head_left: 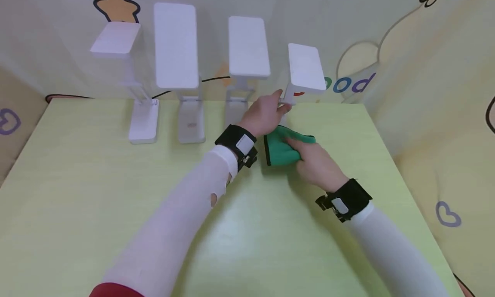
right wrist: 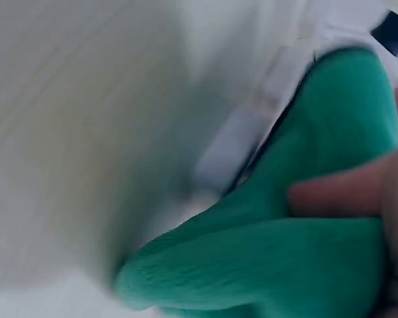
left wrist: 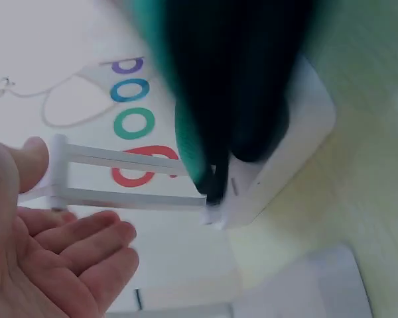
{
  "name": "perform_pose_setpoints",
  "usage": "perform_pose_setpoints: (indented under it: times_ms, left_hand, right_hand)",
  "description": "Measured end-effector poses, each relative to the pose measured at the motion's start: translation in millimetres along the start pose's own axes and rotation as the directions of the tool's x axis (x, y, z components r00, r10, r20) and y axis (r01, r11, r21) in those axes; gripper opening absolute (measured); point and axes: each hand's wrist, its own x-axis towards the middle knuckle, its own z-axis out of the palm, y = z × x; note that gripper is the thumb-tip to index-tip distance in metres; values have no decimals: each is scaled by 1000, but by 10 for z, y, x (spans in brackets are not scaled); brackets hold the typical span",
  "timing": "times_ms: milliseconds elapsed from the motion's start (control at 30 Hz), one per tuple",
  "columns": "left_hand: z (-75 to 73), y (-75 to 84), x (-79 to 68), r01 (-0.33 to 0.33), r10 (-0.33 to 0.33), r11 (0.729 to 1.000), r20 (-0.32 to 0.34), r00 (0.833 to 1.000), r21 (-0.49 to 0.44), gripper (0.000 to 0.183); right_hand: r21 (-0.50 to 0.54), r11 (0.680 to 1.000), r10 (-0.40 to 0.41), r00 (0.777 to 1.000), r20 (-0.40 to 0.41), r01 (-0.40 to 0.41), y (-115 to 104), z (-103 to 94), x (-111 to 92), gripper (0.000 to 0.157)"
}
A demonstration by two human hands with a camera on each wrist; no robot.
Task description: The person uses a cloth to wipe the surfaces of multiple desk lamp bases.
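Observation:
At the right end of the row is a white folding phone stand (head_left: 307,69) with a slab-like top, thin twin arms and a flat base (left wrist: 298,126). My left hand (head_left: 264,114) pinches the joint of its arms between thumb and fingers, just under the top. A green cloth (head_left: 284,146) with black edging is bunched in my right hand (head_left: 319,163), over the same stand's base. The right wrist view shows a finger pressed into a fold of the cloth (right wrist: 265,258). The cloth hides most of the base in the head view.
Three more white stands, a left one (head_left: 143,120), a tall one (head_left: 175,45) and another (head_left: 249,47), stand to the left along the back of the pale green table (head_left: 96,211). A printed curtain (head_left: 437,129) hangs around the back and sides.

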Motion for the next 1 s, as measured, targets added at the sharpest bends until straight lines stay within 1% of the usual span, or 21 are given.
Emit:
perform_pose_setpoints:
  times_ms: [67,100,167,233,300,400,500,567,633,700,733,767,800,867,933,1000]
  left_hand:
    - [-47,0,-24,-13,10,999,50,999,50,63]
    - [-85,-2,-42,-26,20,997,69,997,79,64]
    - [-170,-21,-79,-61,50,990,91,995,126,61]
    - [-256,-59,-121,-104,91,982,88,992,157,53]
    - [-331,-119,-170,-143,129,976,93,987,164,45]
    - [-374,-231,-255,-196,185,968,81,979,157,42]
    - [-384,-354,-355,-223,215,958,60,975,178,40]
    - [-402,-436,-416,-228,226,952,36,974,202,38]
    - [-446,-520,-472,-216,219,949,12,976,228,39]
    - [-514,-613,-525,-198,208,948,-12,978,249,39]
    - [-558,-665,-552,-188,201,946,-24,979,264,38]
    - [-606,-721,-576,-173,191,942,-36,981,286,37]
    - [-661,-780,-602,-157,180,938,-49,982,308,36]
    - [-782,-907,-661,-120,153,927,-69,986,355,37]
    - [-903,-1037,-728,-82,137,910,-107,985,407,40]
    - [-1008,-1154,-795,-47,130,893,-156,979,448,43]
  right_hand:
    - [49,999,14,997,-71,-10,-53,-31,-35,69]
    - [67,998,18,995,-101,-11,-99,-35,-50,67]
    - [64,998,4,990,-142,5,-237,-7,-79,65]
    - [30,999,-39,989,-144,44,-404,106,-99,65]
    - [-25,994,-108,989,-99,106,-575,274,-124,66]
    - [-131,971,-195,980,35,198,-776,551,-188,66]
    - [-213,939,-234,955,180,271,-874,718,-256,67]
    - [-228,925,-241,933,266,304,-880,731,-275,74]
    - [-194,925,-248,908,338,326,-842,657,-250,84]
    - [-123,935,-263,885,385,331,-758,520,-186,87]
    - [-97,941,-264,881,394,325,-698,436,-139,86]
    - [-75,948,-256,883,394,308,-629,341,-83,85]
    - [-62,955,-246,889,386,291,-548,239,-23,83]
    - [-66,972,-191,917,351,227,-354,30,100,80]
    - [-137,981,-92,951,297,137,-140,-165,217,76]
    - [-209,978,27,971,240,24,65,-344,315,72]
